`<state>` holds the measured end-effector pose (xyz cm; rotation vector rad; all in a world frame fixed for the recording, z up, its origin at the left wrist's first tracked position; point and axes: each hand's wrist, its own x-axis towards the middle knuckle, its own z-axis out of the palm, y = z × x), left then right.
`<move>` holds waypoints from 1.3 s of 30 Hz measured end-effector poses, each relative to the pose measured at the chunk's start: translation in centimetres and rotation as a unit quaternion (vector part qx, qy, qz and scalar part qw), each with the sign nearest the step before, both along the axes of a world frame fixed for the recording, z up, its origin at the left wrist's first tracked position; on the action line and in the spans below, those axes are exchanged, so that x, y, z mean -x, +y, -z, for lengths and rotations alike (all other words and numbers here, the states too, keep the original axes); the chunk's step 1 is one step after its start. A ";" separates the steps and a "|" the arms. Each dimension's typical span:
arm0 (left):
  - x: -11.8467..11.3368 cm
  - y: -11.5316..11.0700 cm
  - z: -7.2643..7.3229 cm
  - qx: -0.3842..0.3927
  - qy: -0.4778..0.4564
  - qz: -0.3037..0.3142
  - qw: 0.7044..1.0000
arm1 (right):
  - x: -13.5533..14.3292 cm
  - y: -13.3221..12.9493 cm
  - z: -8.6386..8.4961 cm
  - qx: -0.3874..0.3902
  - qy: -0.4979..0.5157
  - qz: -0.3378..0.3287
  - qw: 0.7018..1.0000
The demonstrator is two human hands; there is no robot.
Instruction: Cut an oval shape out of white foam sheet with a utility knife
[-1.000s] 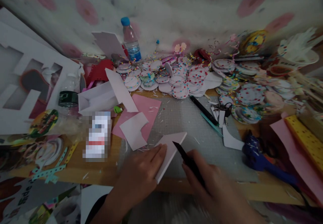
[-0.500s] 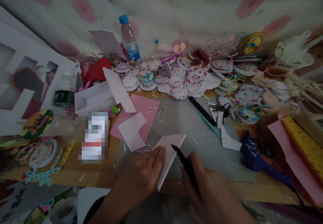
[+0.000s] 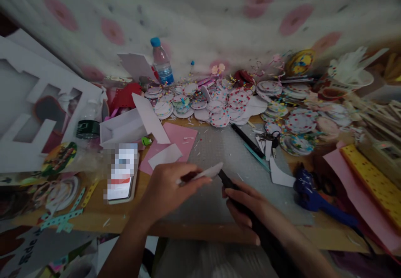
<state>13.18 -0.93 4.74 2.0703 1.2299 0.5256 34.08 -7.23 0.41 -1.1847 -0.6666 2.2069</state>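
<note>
The small flat piece of white board [image 3: 211, 171], perhaps foam, is held tilted above the grey gridded flat mat [image 3: 216, 146]. The left hand [image 3: 169, 186] pinches it between thumb and fingers. Over the same mat, the right hand [image 3: 247, 205] is wrapped around the slim black knife-like tool [image 3: 228, 180]; its front end is just beside the board's right end, and whether they touch I cannot tell. The board should be very light and rather stiff, not slippery, but its edges could dent easily. It seems best to take it by both flat faces, with gentle pressure, fingertips away from the tool's front end.
</note>
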 end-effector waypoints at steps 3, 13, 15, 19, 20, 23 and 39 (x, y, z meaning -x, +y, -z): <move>0.2 0.6 1.8 0.104 -0.068 -0.058 0.991 | -0.1 0.6 1.4 0.075 0.127 0.044 0.988; 1.0 0.2 7.3 0.263 -0.124 -0.125 0.949 | -4.1 -1.3 2.8 -0.174 -0.113 0.077 0.975; 0.7 0.5 8.1 0.297 -0.131 -0.108 0.940 | -4.7 -1.1 2.5 -0.282 -0.136 0.121 0.942; -0.2 0.9 9.2 0.367 -0.142 -0.065 0.917 | -4.5 -0.6 1.0 -0.397 -0.013 0.112 0.911; -0.4 0.9 9.4 0.380 -0.144 -0.059 0.912 | -4.4 -0.5 0.7 -0.413 0.010 0.104 0.905; -0.7 1.0 9.5 0.415 -0.147 -0.049 0.897 | -3.7 -0.5 0.7 -0.431 0.051 0.085 0.897; -1.3 1.1 6.4 0.365 -0.074 0.015 0.928 | 1.4 1.0 0.6 -0.234 0.051 0.164 0.957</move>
